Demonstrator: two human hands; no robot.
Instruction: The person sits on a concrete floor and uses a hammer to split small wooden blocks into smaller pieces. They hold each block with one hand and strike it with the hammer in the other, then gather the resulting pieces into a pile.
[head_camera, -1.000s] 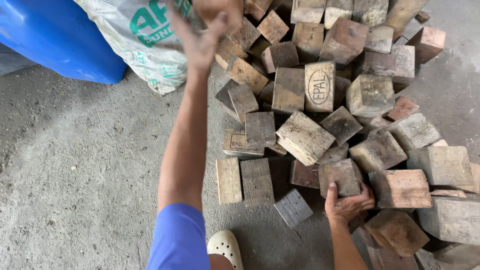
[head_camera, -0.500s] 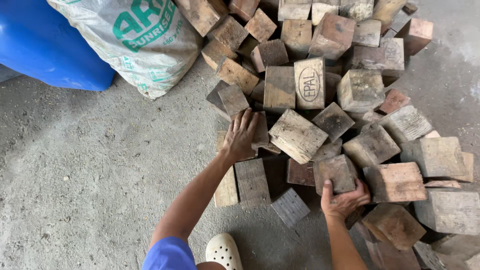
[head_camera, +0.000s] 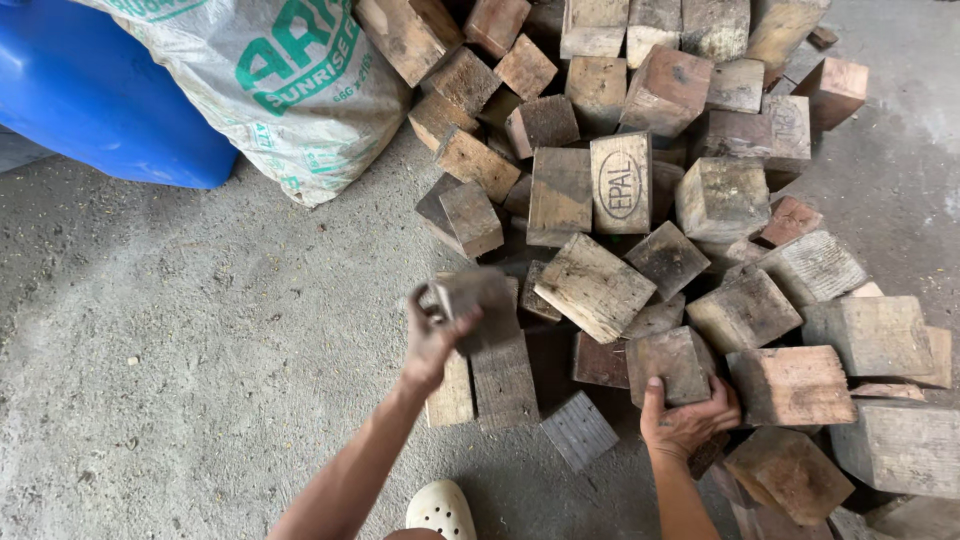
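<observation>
We see a blue drum and a sack at far left. Our left hand clamps a raised grey block at the pile's near edge; our right hand grips a brown block lying in the pile.

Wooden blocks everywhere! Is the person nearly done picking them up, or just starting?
Nowhere near finished, it seems. No sorted stack shows, so nothing looks done yet. In hand: the left hand grips one grey block lifted off the heap, and the right hand clasps a brown block that sits in the pile. Left: a big pile of blocks on the concrete floor, beside a white sack.
</observation>
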